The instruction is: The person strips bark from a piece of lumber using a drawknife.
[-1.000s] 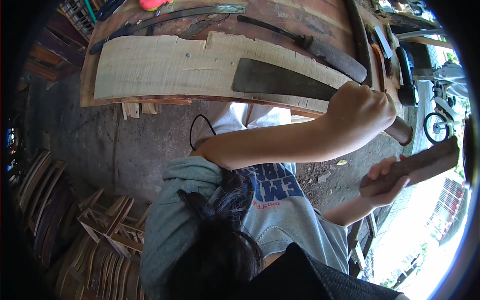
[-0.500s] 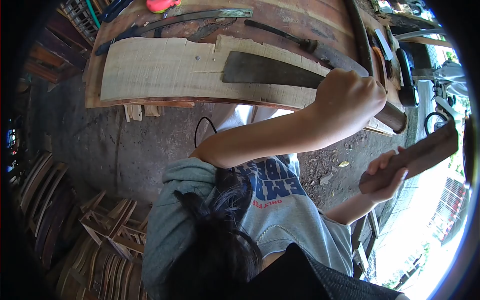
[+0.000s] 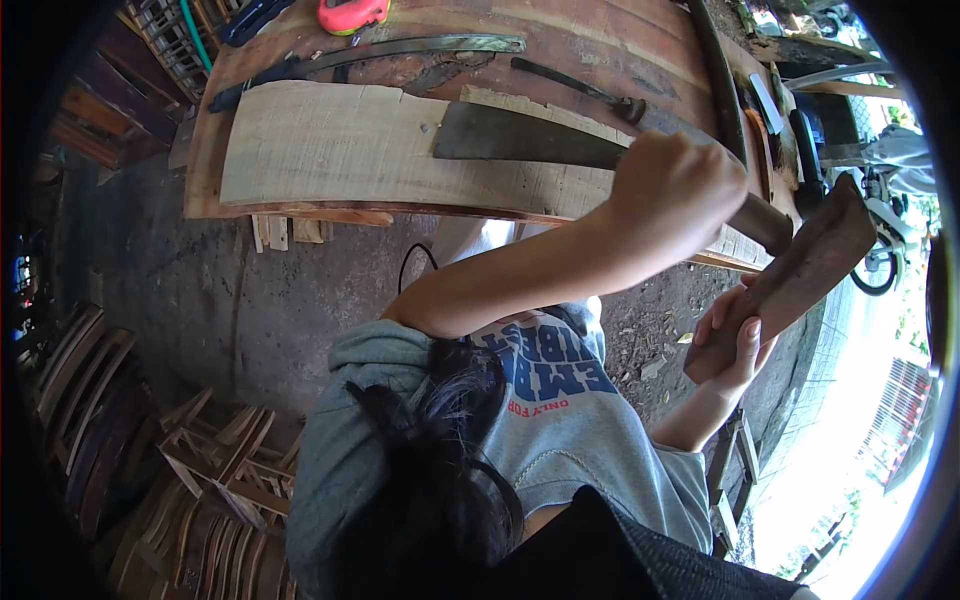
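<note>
The left hand (image 3: 685, 185) is closed in a full fist around the thick brown wooden handle (image 3: 765, 222) of a broad tool with a dark, flat metal blade (image 3: 525, 136). The blade lies over the pale, rough-edged wooden board (image 3: 315, 140). The right hand (image 3: 742, 350), fingers and thumb wrapped part-way round, grips the lower end of a heavy brown wooden block (image 3: 815, 262) held up off the board's right end, its upper part near the handle's butt; whether they touch is unclear. Beyond the board's far edge lie a thin dark metal tool with a round wooden handle (image 3: 665, 118), a long, narrow metal strip (image 3: 430, 45) and a red tape measure (image 3: 353, 13).

If the block came in off line, it could glance off the butt and catch the left knuckles. Neither hand holds the board, so a hard push might shift it. A loose wrist could let the blade skid, and its end is beside a small dark round spot (image 3: 424, 127) in the board, nail or knot, which might nick or deflect it.

Compared with one second ago, the blade's end has moved along the board toward that spot, and the block has come closer to the butt.
</note>
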`<state>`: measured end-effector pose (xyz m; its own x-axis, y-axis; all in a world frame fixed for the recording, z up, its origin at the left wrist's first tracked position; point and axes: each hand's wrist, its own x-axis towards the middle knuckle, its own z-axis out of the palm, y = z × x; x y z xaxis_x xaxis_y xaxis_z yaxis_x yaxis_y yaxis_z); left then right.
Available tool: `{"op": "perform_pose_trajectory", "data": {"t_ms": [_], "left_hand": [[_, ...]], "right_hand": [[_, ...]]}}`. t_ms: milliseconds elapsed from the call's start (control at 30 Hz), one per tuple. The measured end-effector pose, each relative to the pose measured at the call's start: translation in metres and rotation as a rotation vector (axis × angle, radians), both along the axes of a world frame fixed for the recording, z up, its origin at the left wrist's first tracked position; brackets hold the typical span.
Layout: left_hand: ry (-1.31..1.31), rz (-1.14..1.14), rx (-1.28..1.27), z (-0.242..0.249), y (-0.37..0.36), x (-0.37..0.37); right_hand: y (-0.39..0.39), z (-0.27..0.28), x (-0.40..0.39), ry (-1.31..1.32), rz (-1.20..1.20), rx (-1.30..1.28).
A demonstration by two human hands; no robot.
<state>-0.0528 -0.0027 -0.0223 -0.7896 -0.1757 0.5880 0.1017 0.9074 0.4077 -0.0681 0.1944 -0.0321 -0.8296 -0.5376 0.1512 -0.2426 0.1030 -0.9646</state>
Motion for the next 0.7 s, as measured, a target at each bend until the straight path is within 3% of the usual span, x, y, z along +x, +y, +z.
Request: {"op": "perform_pose_trajectory", "data": {"t_ms": [67, 167, 200, 300, 400, 467, 533, 600, 700], "left_hand": [[-0.025, 0.021, -0.024, -0.002, -0.005, 0.000], [-0.041, 0.009, -0.024, -0.002, -0.003, 0.002], [-0.040, 0.009, -0.024, -0.003, -0.001, 0.001], [0.016, 0.029, -0.050, -0.006, -0.005, 0.000], [-0.001, 0.049, -0.063, -0.010, -0.010, 0.001], [-0.053, 0.028, -0.067, -0.006, -0.007, 0.002], [-0.058, 0.027, -0.050, -0.005, -0.007, 0.003], [-0.064, 0.026, -0.037, -0.006, -0.010, 0.002], [-0.110, 0.086, -0.066, -0.010, -0.021, 0.005]], "right_hand": [[0.003, 0.002, -0.008, 0.026, -0.078, -0.014], [-0.008, 0.012, -0.004, -0.184, -0.204, -0.535], [-0.008, 0.009, -0.003, -0.182, -0.204, -0.536], [-0.012, 0.002, 0.006, -0.075, -0.056, -0.016], [-0.005, 0.002, -0.006, -0.032, -0.122, -0.091], [-0.003, 0.009, -0.009, -0.180, -0.245, -0.440], [-0.015, 0.007, -0.005, -0.172, -0.337, -0.516], [-0.012, -0.001, 0.002, -0.104, -0.066, -0.073], [-0.012, 0.001, -0.002, -0.073, -0.092, -0.057]]}}
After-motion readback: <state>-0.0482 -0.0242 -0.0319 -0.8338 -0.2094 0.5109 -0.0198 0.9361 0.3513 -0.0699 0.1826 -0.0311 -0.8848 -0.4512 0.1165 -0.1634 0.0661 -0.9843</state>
